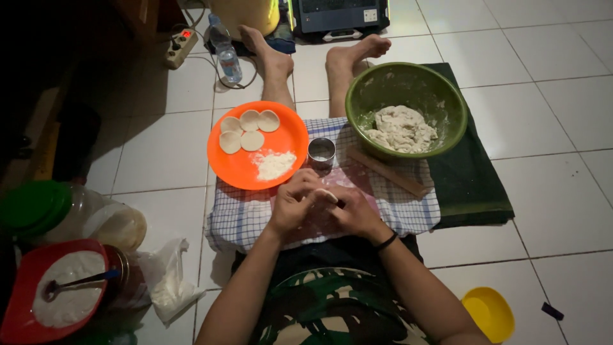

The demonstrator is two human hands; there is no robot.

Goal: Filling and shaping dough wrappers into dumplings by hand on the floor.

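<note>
Both hands are bunched together right over the lap, above the blue-checked cloth [255,214] spread across the legs. The left hand [292,204] is curled with its fingers bent in, and the right hand [353,214] is closed up against it, a dark band on its wrist. Between them sits a small piece of dough [327,195], pale off-white, smooth looking, only a little rounded edge of it poking out by the fingertips. It looks pinched by both hands, though the light is dim and I can't tell exactly which fingers have it.

Just ahead of the hands is a small round metal cutter [321,152] standing on the cloth. Left of that, an orange plate [287,131] holds four flat dough rounds [248,130] touching each other plus a little heap of white flour [275,165]. On the right, a green bowl [447,102] holds a lumpy mass of the same pale dough, with a wooden rolling pin [386,171] lying just beside its near rim.
</note>
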